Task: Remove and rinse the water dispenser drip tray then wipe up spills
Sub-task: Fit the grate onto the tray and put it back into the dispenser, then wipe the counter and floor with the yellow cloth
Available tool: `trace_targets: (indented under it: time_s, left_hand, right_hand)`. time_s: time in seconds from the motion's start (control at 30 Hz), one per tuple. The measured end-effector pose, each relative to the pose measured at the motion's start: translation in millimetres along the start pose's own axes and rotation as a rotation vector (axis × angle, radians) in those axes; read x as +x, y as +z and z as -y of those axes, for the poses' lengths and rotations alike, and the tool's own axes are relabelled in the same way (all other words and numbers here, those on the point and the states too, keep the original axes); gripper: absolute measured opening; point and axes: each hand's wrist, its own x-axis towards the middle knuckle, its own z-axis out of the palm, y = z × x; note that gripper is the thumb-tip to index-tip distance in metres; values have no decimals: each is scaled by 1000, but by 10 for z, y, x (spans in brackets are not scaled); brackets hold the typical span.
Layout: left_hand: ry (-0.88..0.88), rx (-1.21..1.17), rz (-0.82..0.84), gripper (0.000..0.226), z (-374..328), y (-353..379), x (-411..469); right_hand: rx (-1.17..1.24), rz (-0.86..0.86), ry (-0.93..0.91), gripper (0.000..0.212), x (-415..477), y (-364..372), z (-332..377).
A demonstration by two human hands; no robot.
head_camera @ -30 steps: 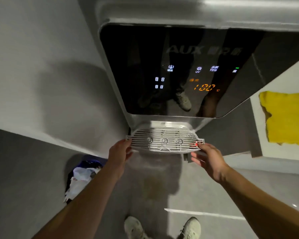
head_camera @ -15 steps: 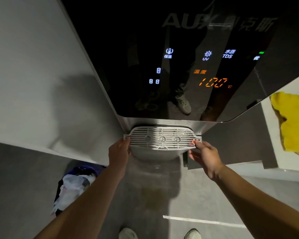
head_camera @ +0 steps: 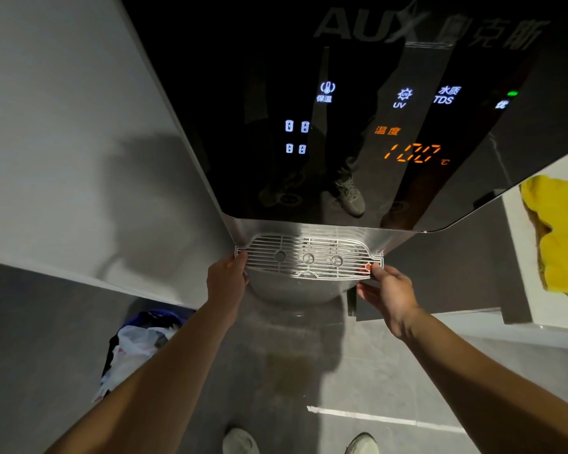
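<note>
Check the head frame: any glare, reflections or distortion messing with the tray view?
Head view: wide-angle bending at the edges; glossy dispenser panel mirrors legs and a shoe; bright sheen behind the drip tray grille; left hand and right hand sharp.

Grey floor [head_camera: 391, 362], smooth and dull. Standing on it: tall water dispenser [head_camera: 341, 126], two pale shoes [head_camera: 240, 441] at the bottom edge. At left, dark bin [head_camera: 135, 342] with a white plastic bag. Thin white line [head_camera: 384, 417] painted at right.
</note>
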Motion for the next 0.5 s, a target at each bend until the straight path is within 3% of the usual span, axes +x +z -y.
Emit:
trace_targets:
  time_s: [0.17,0.27,0.37,0.5]
  left_hand:
    - [-62,-90,-40,32,-27,10,-24]
    - [-100,-71,12,26,-59,-28,-35]
    - [-154,-29,102,37,-97,-116,-52]
    - [-107,-64,-118,21,-389,-159,-426]
  right_hand:
    - [-31,3,12,19,34,-28,10]
    - [-60,22,39,18,2,-37,54]
    - [-182,17,47,15,-135,-35,160]
    - [-569,-14,-80,42,-661,-158,351]
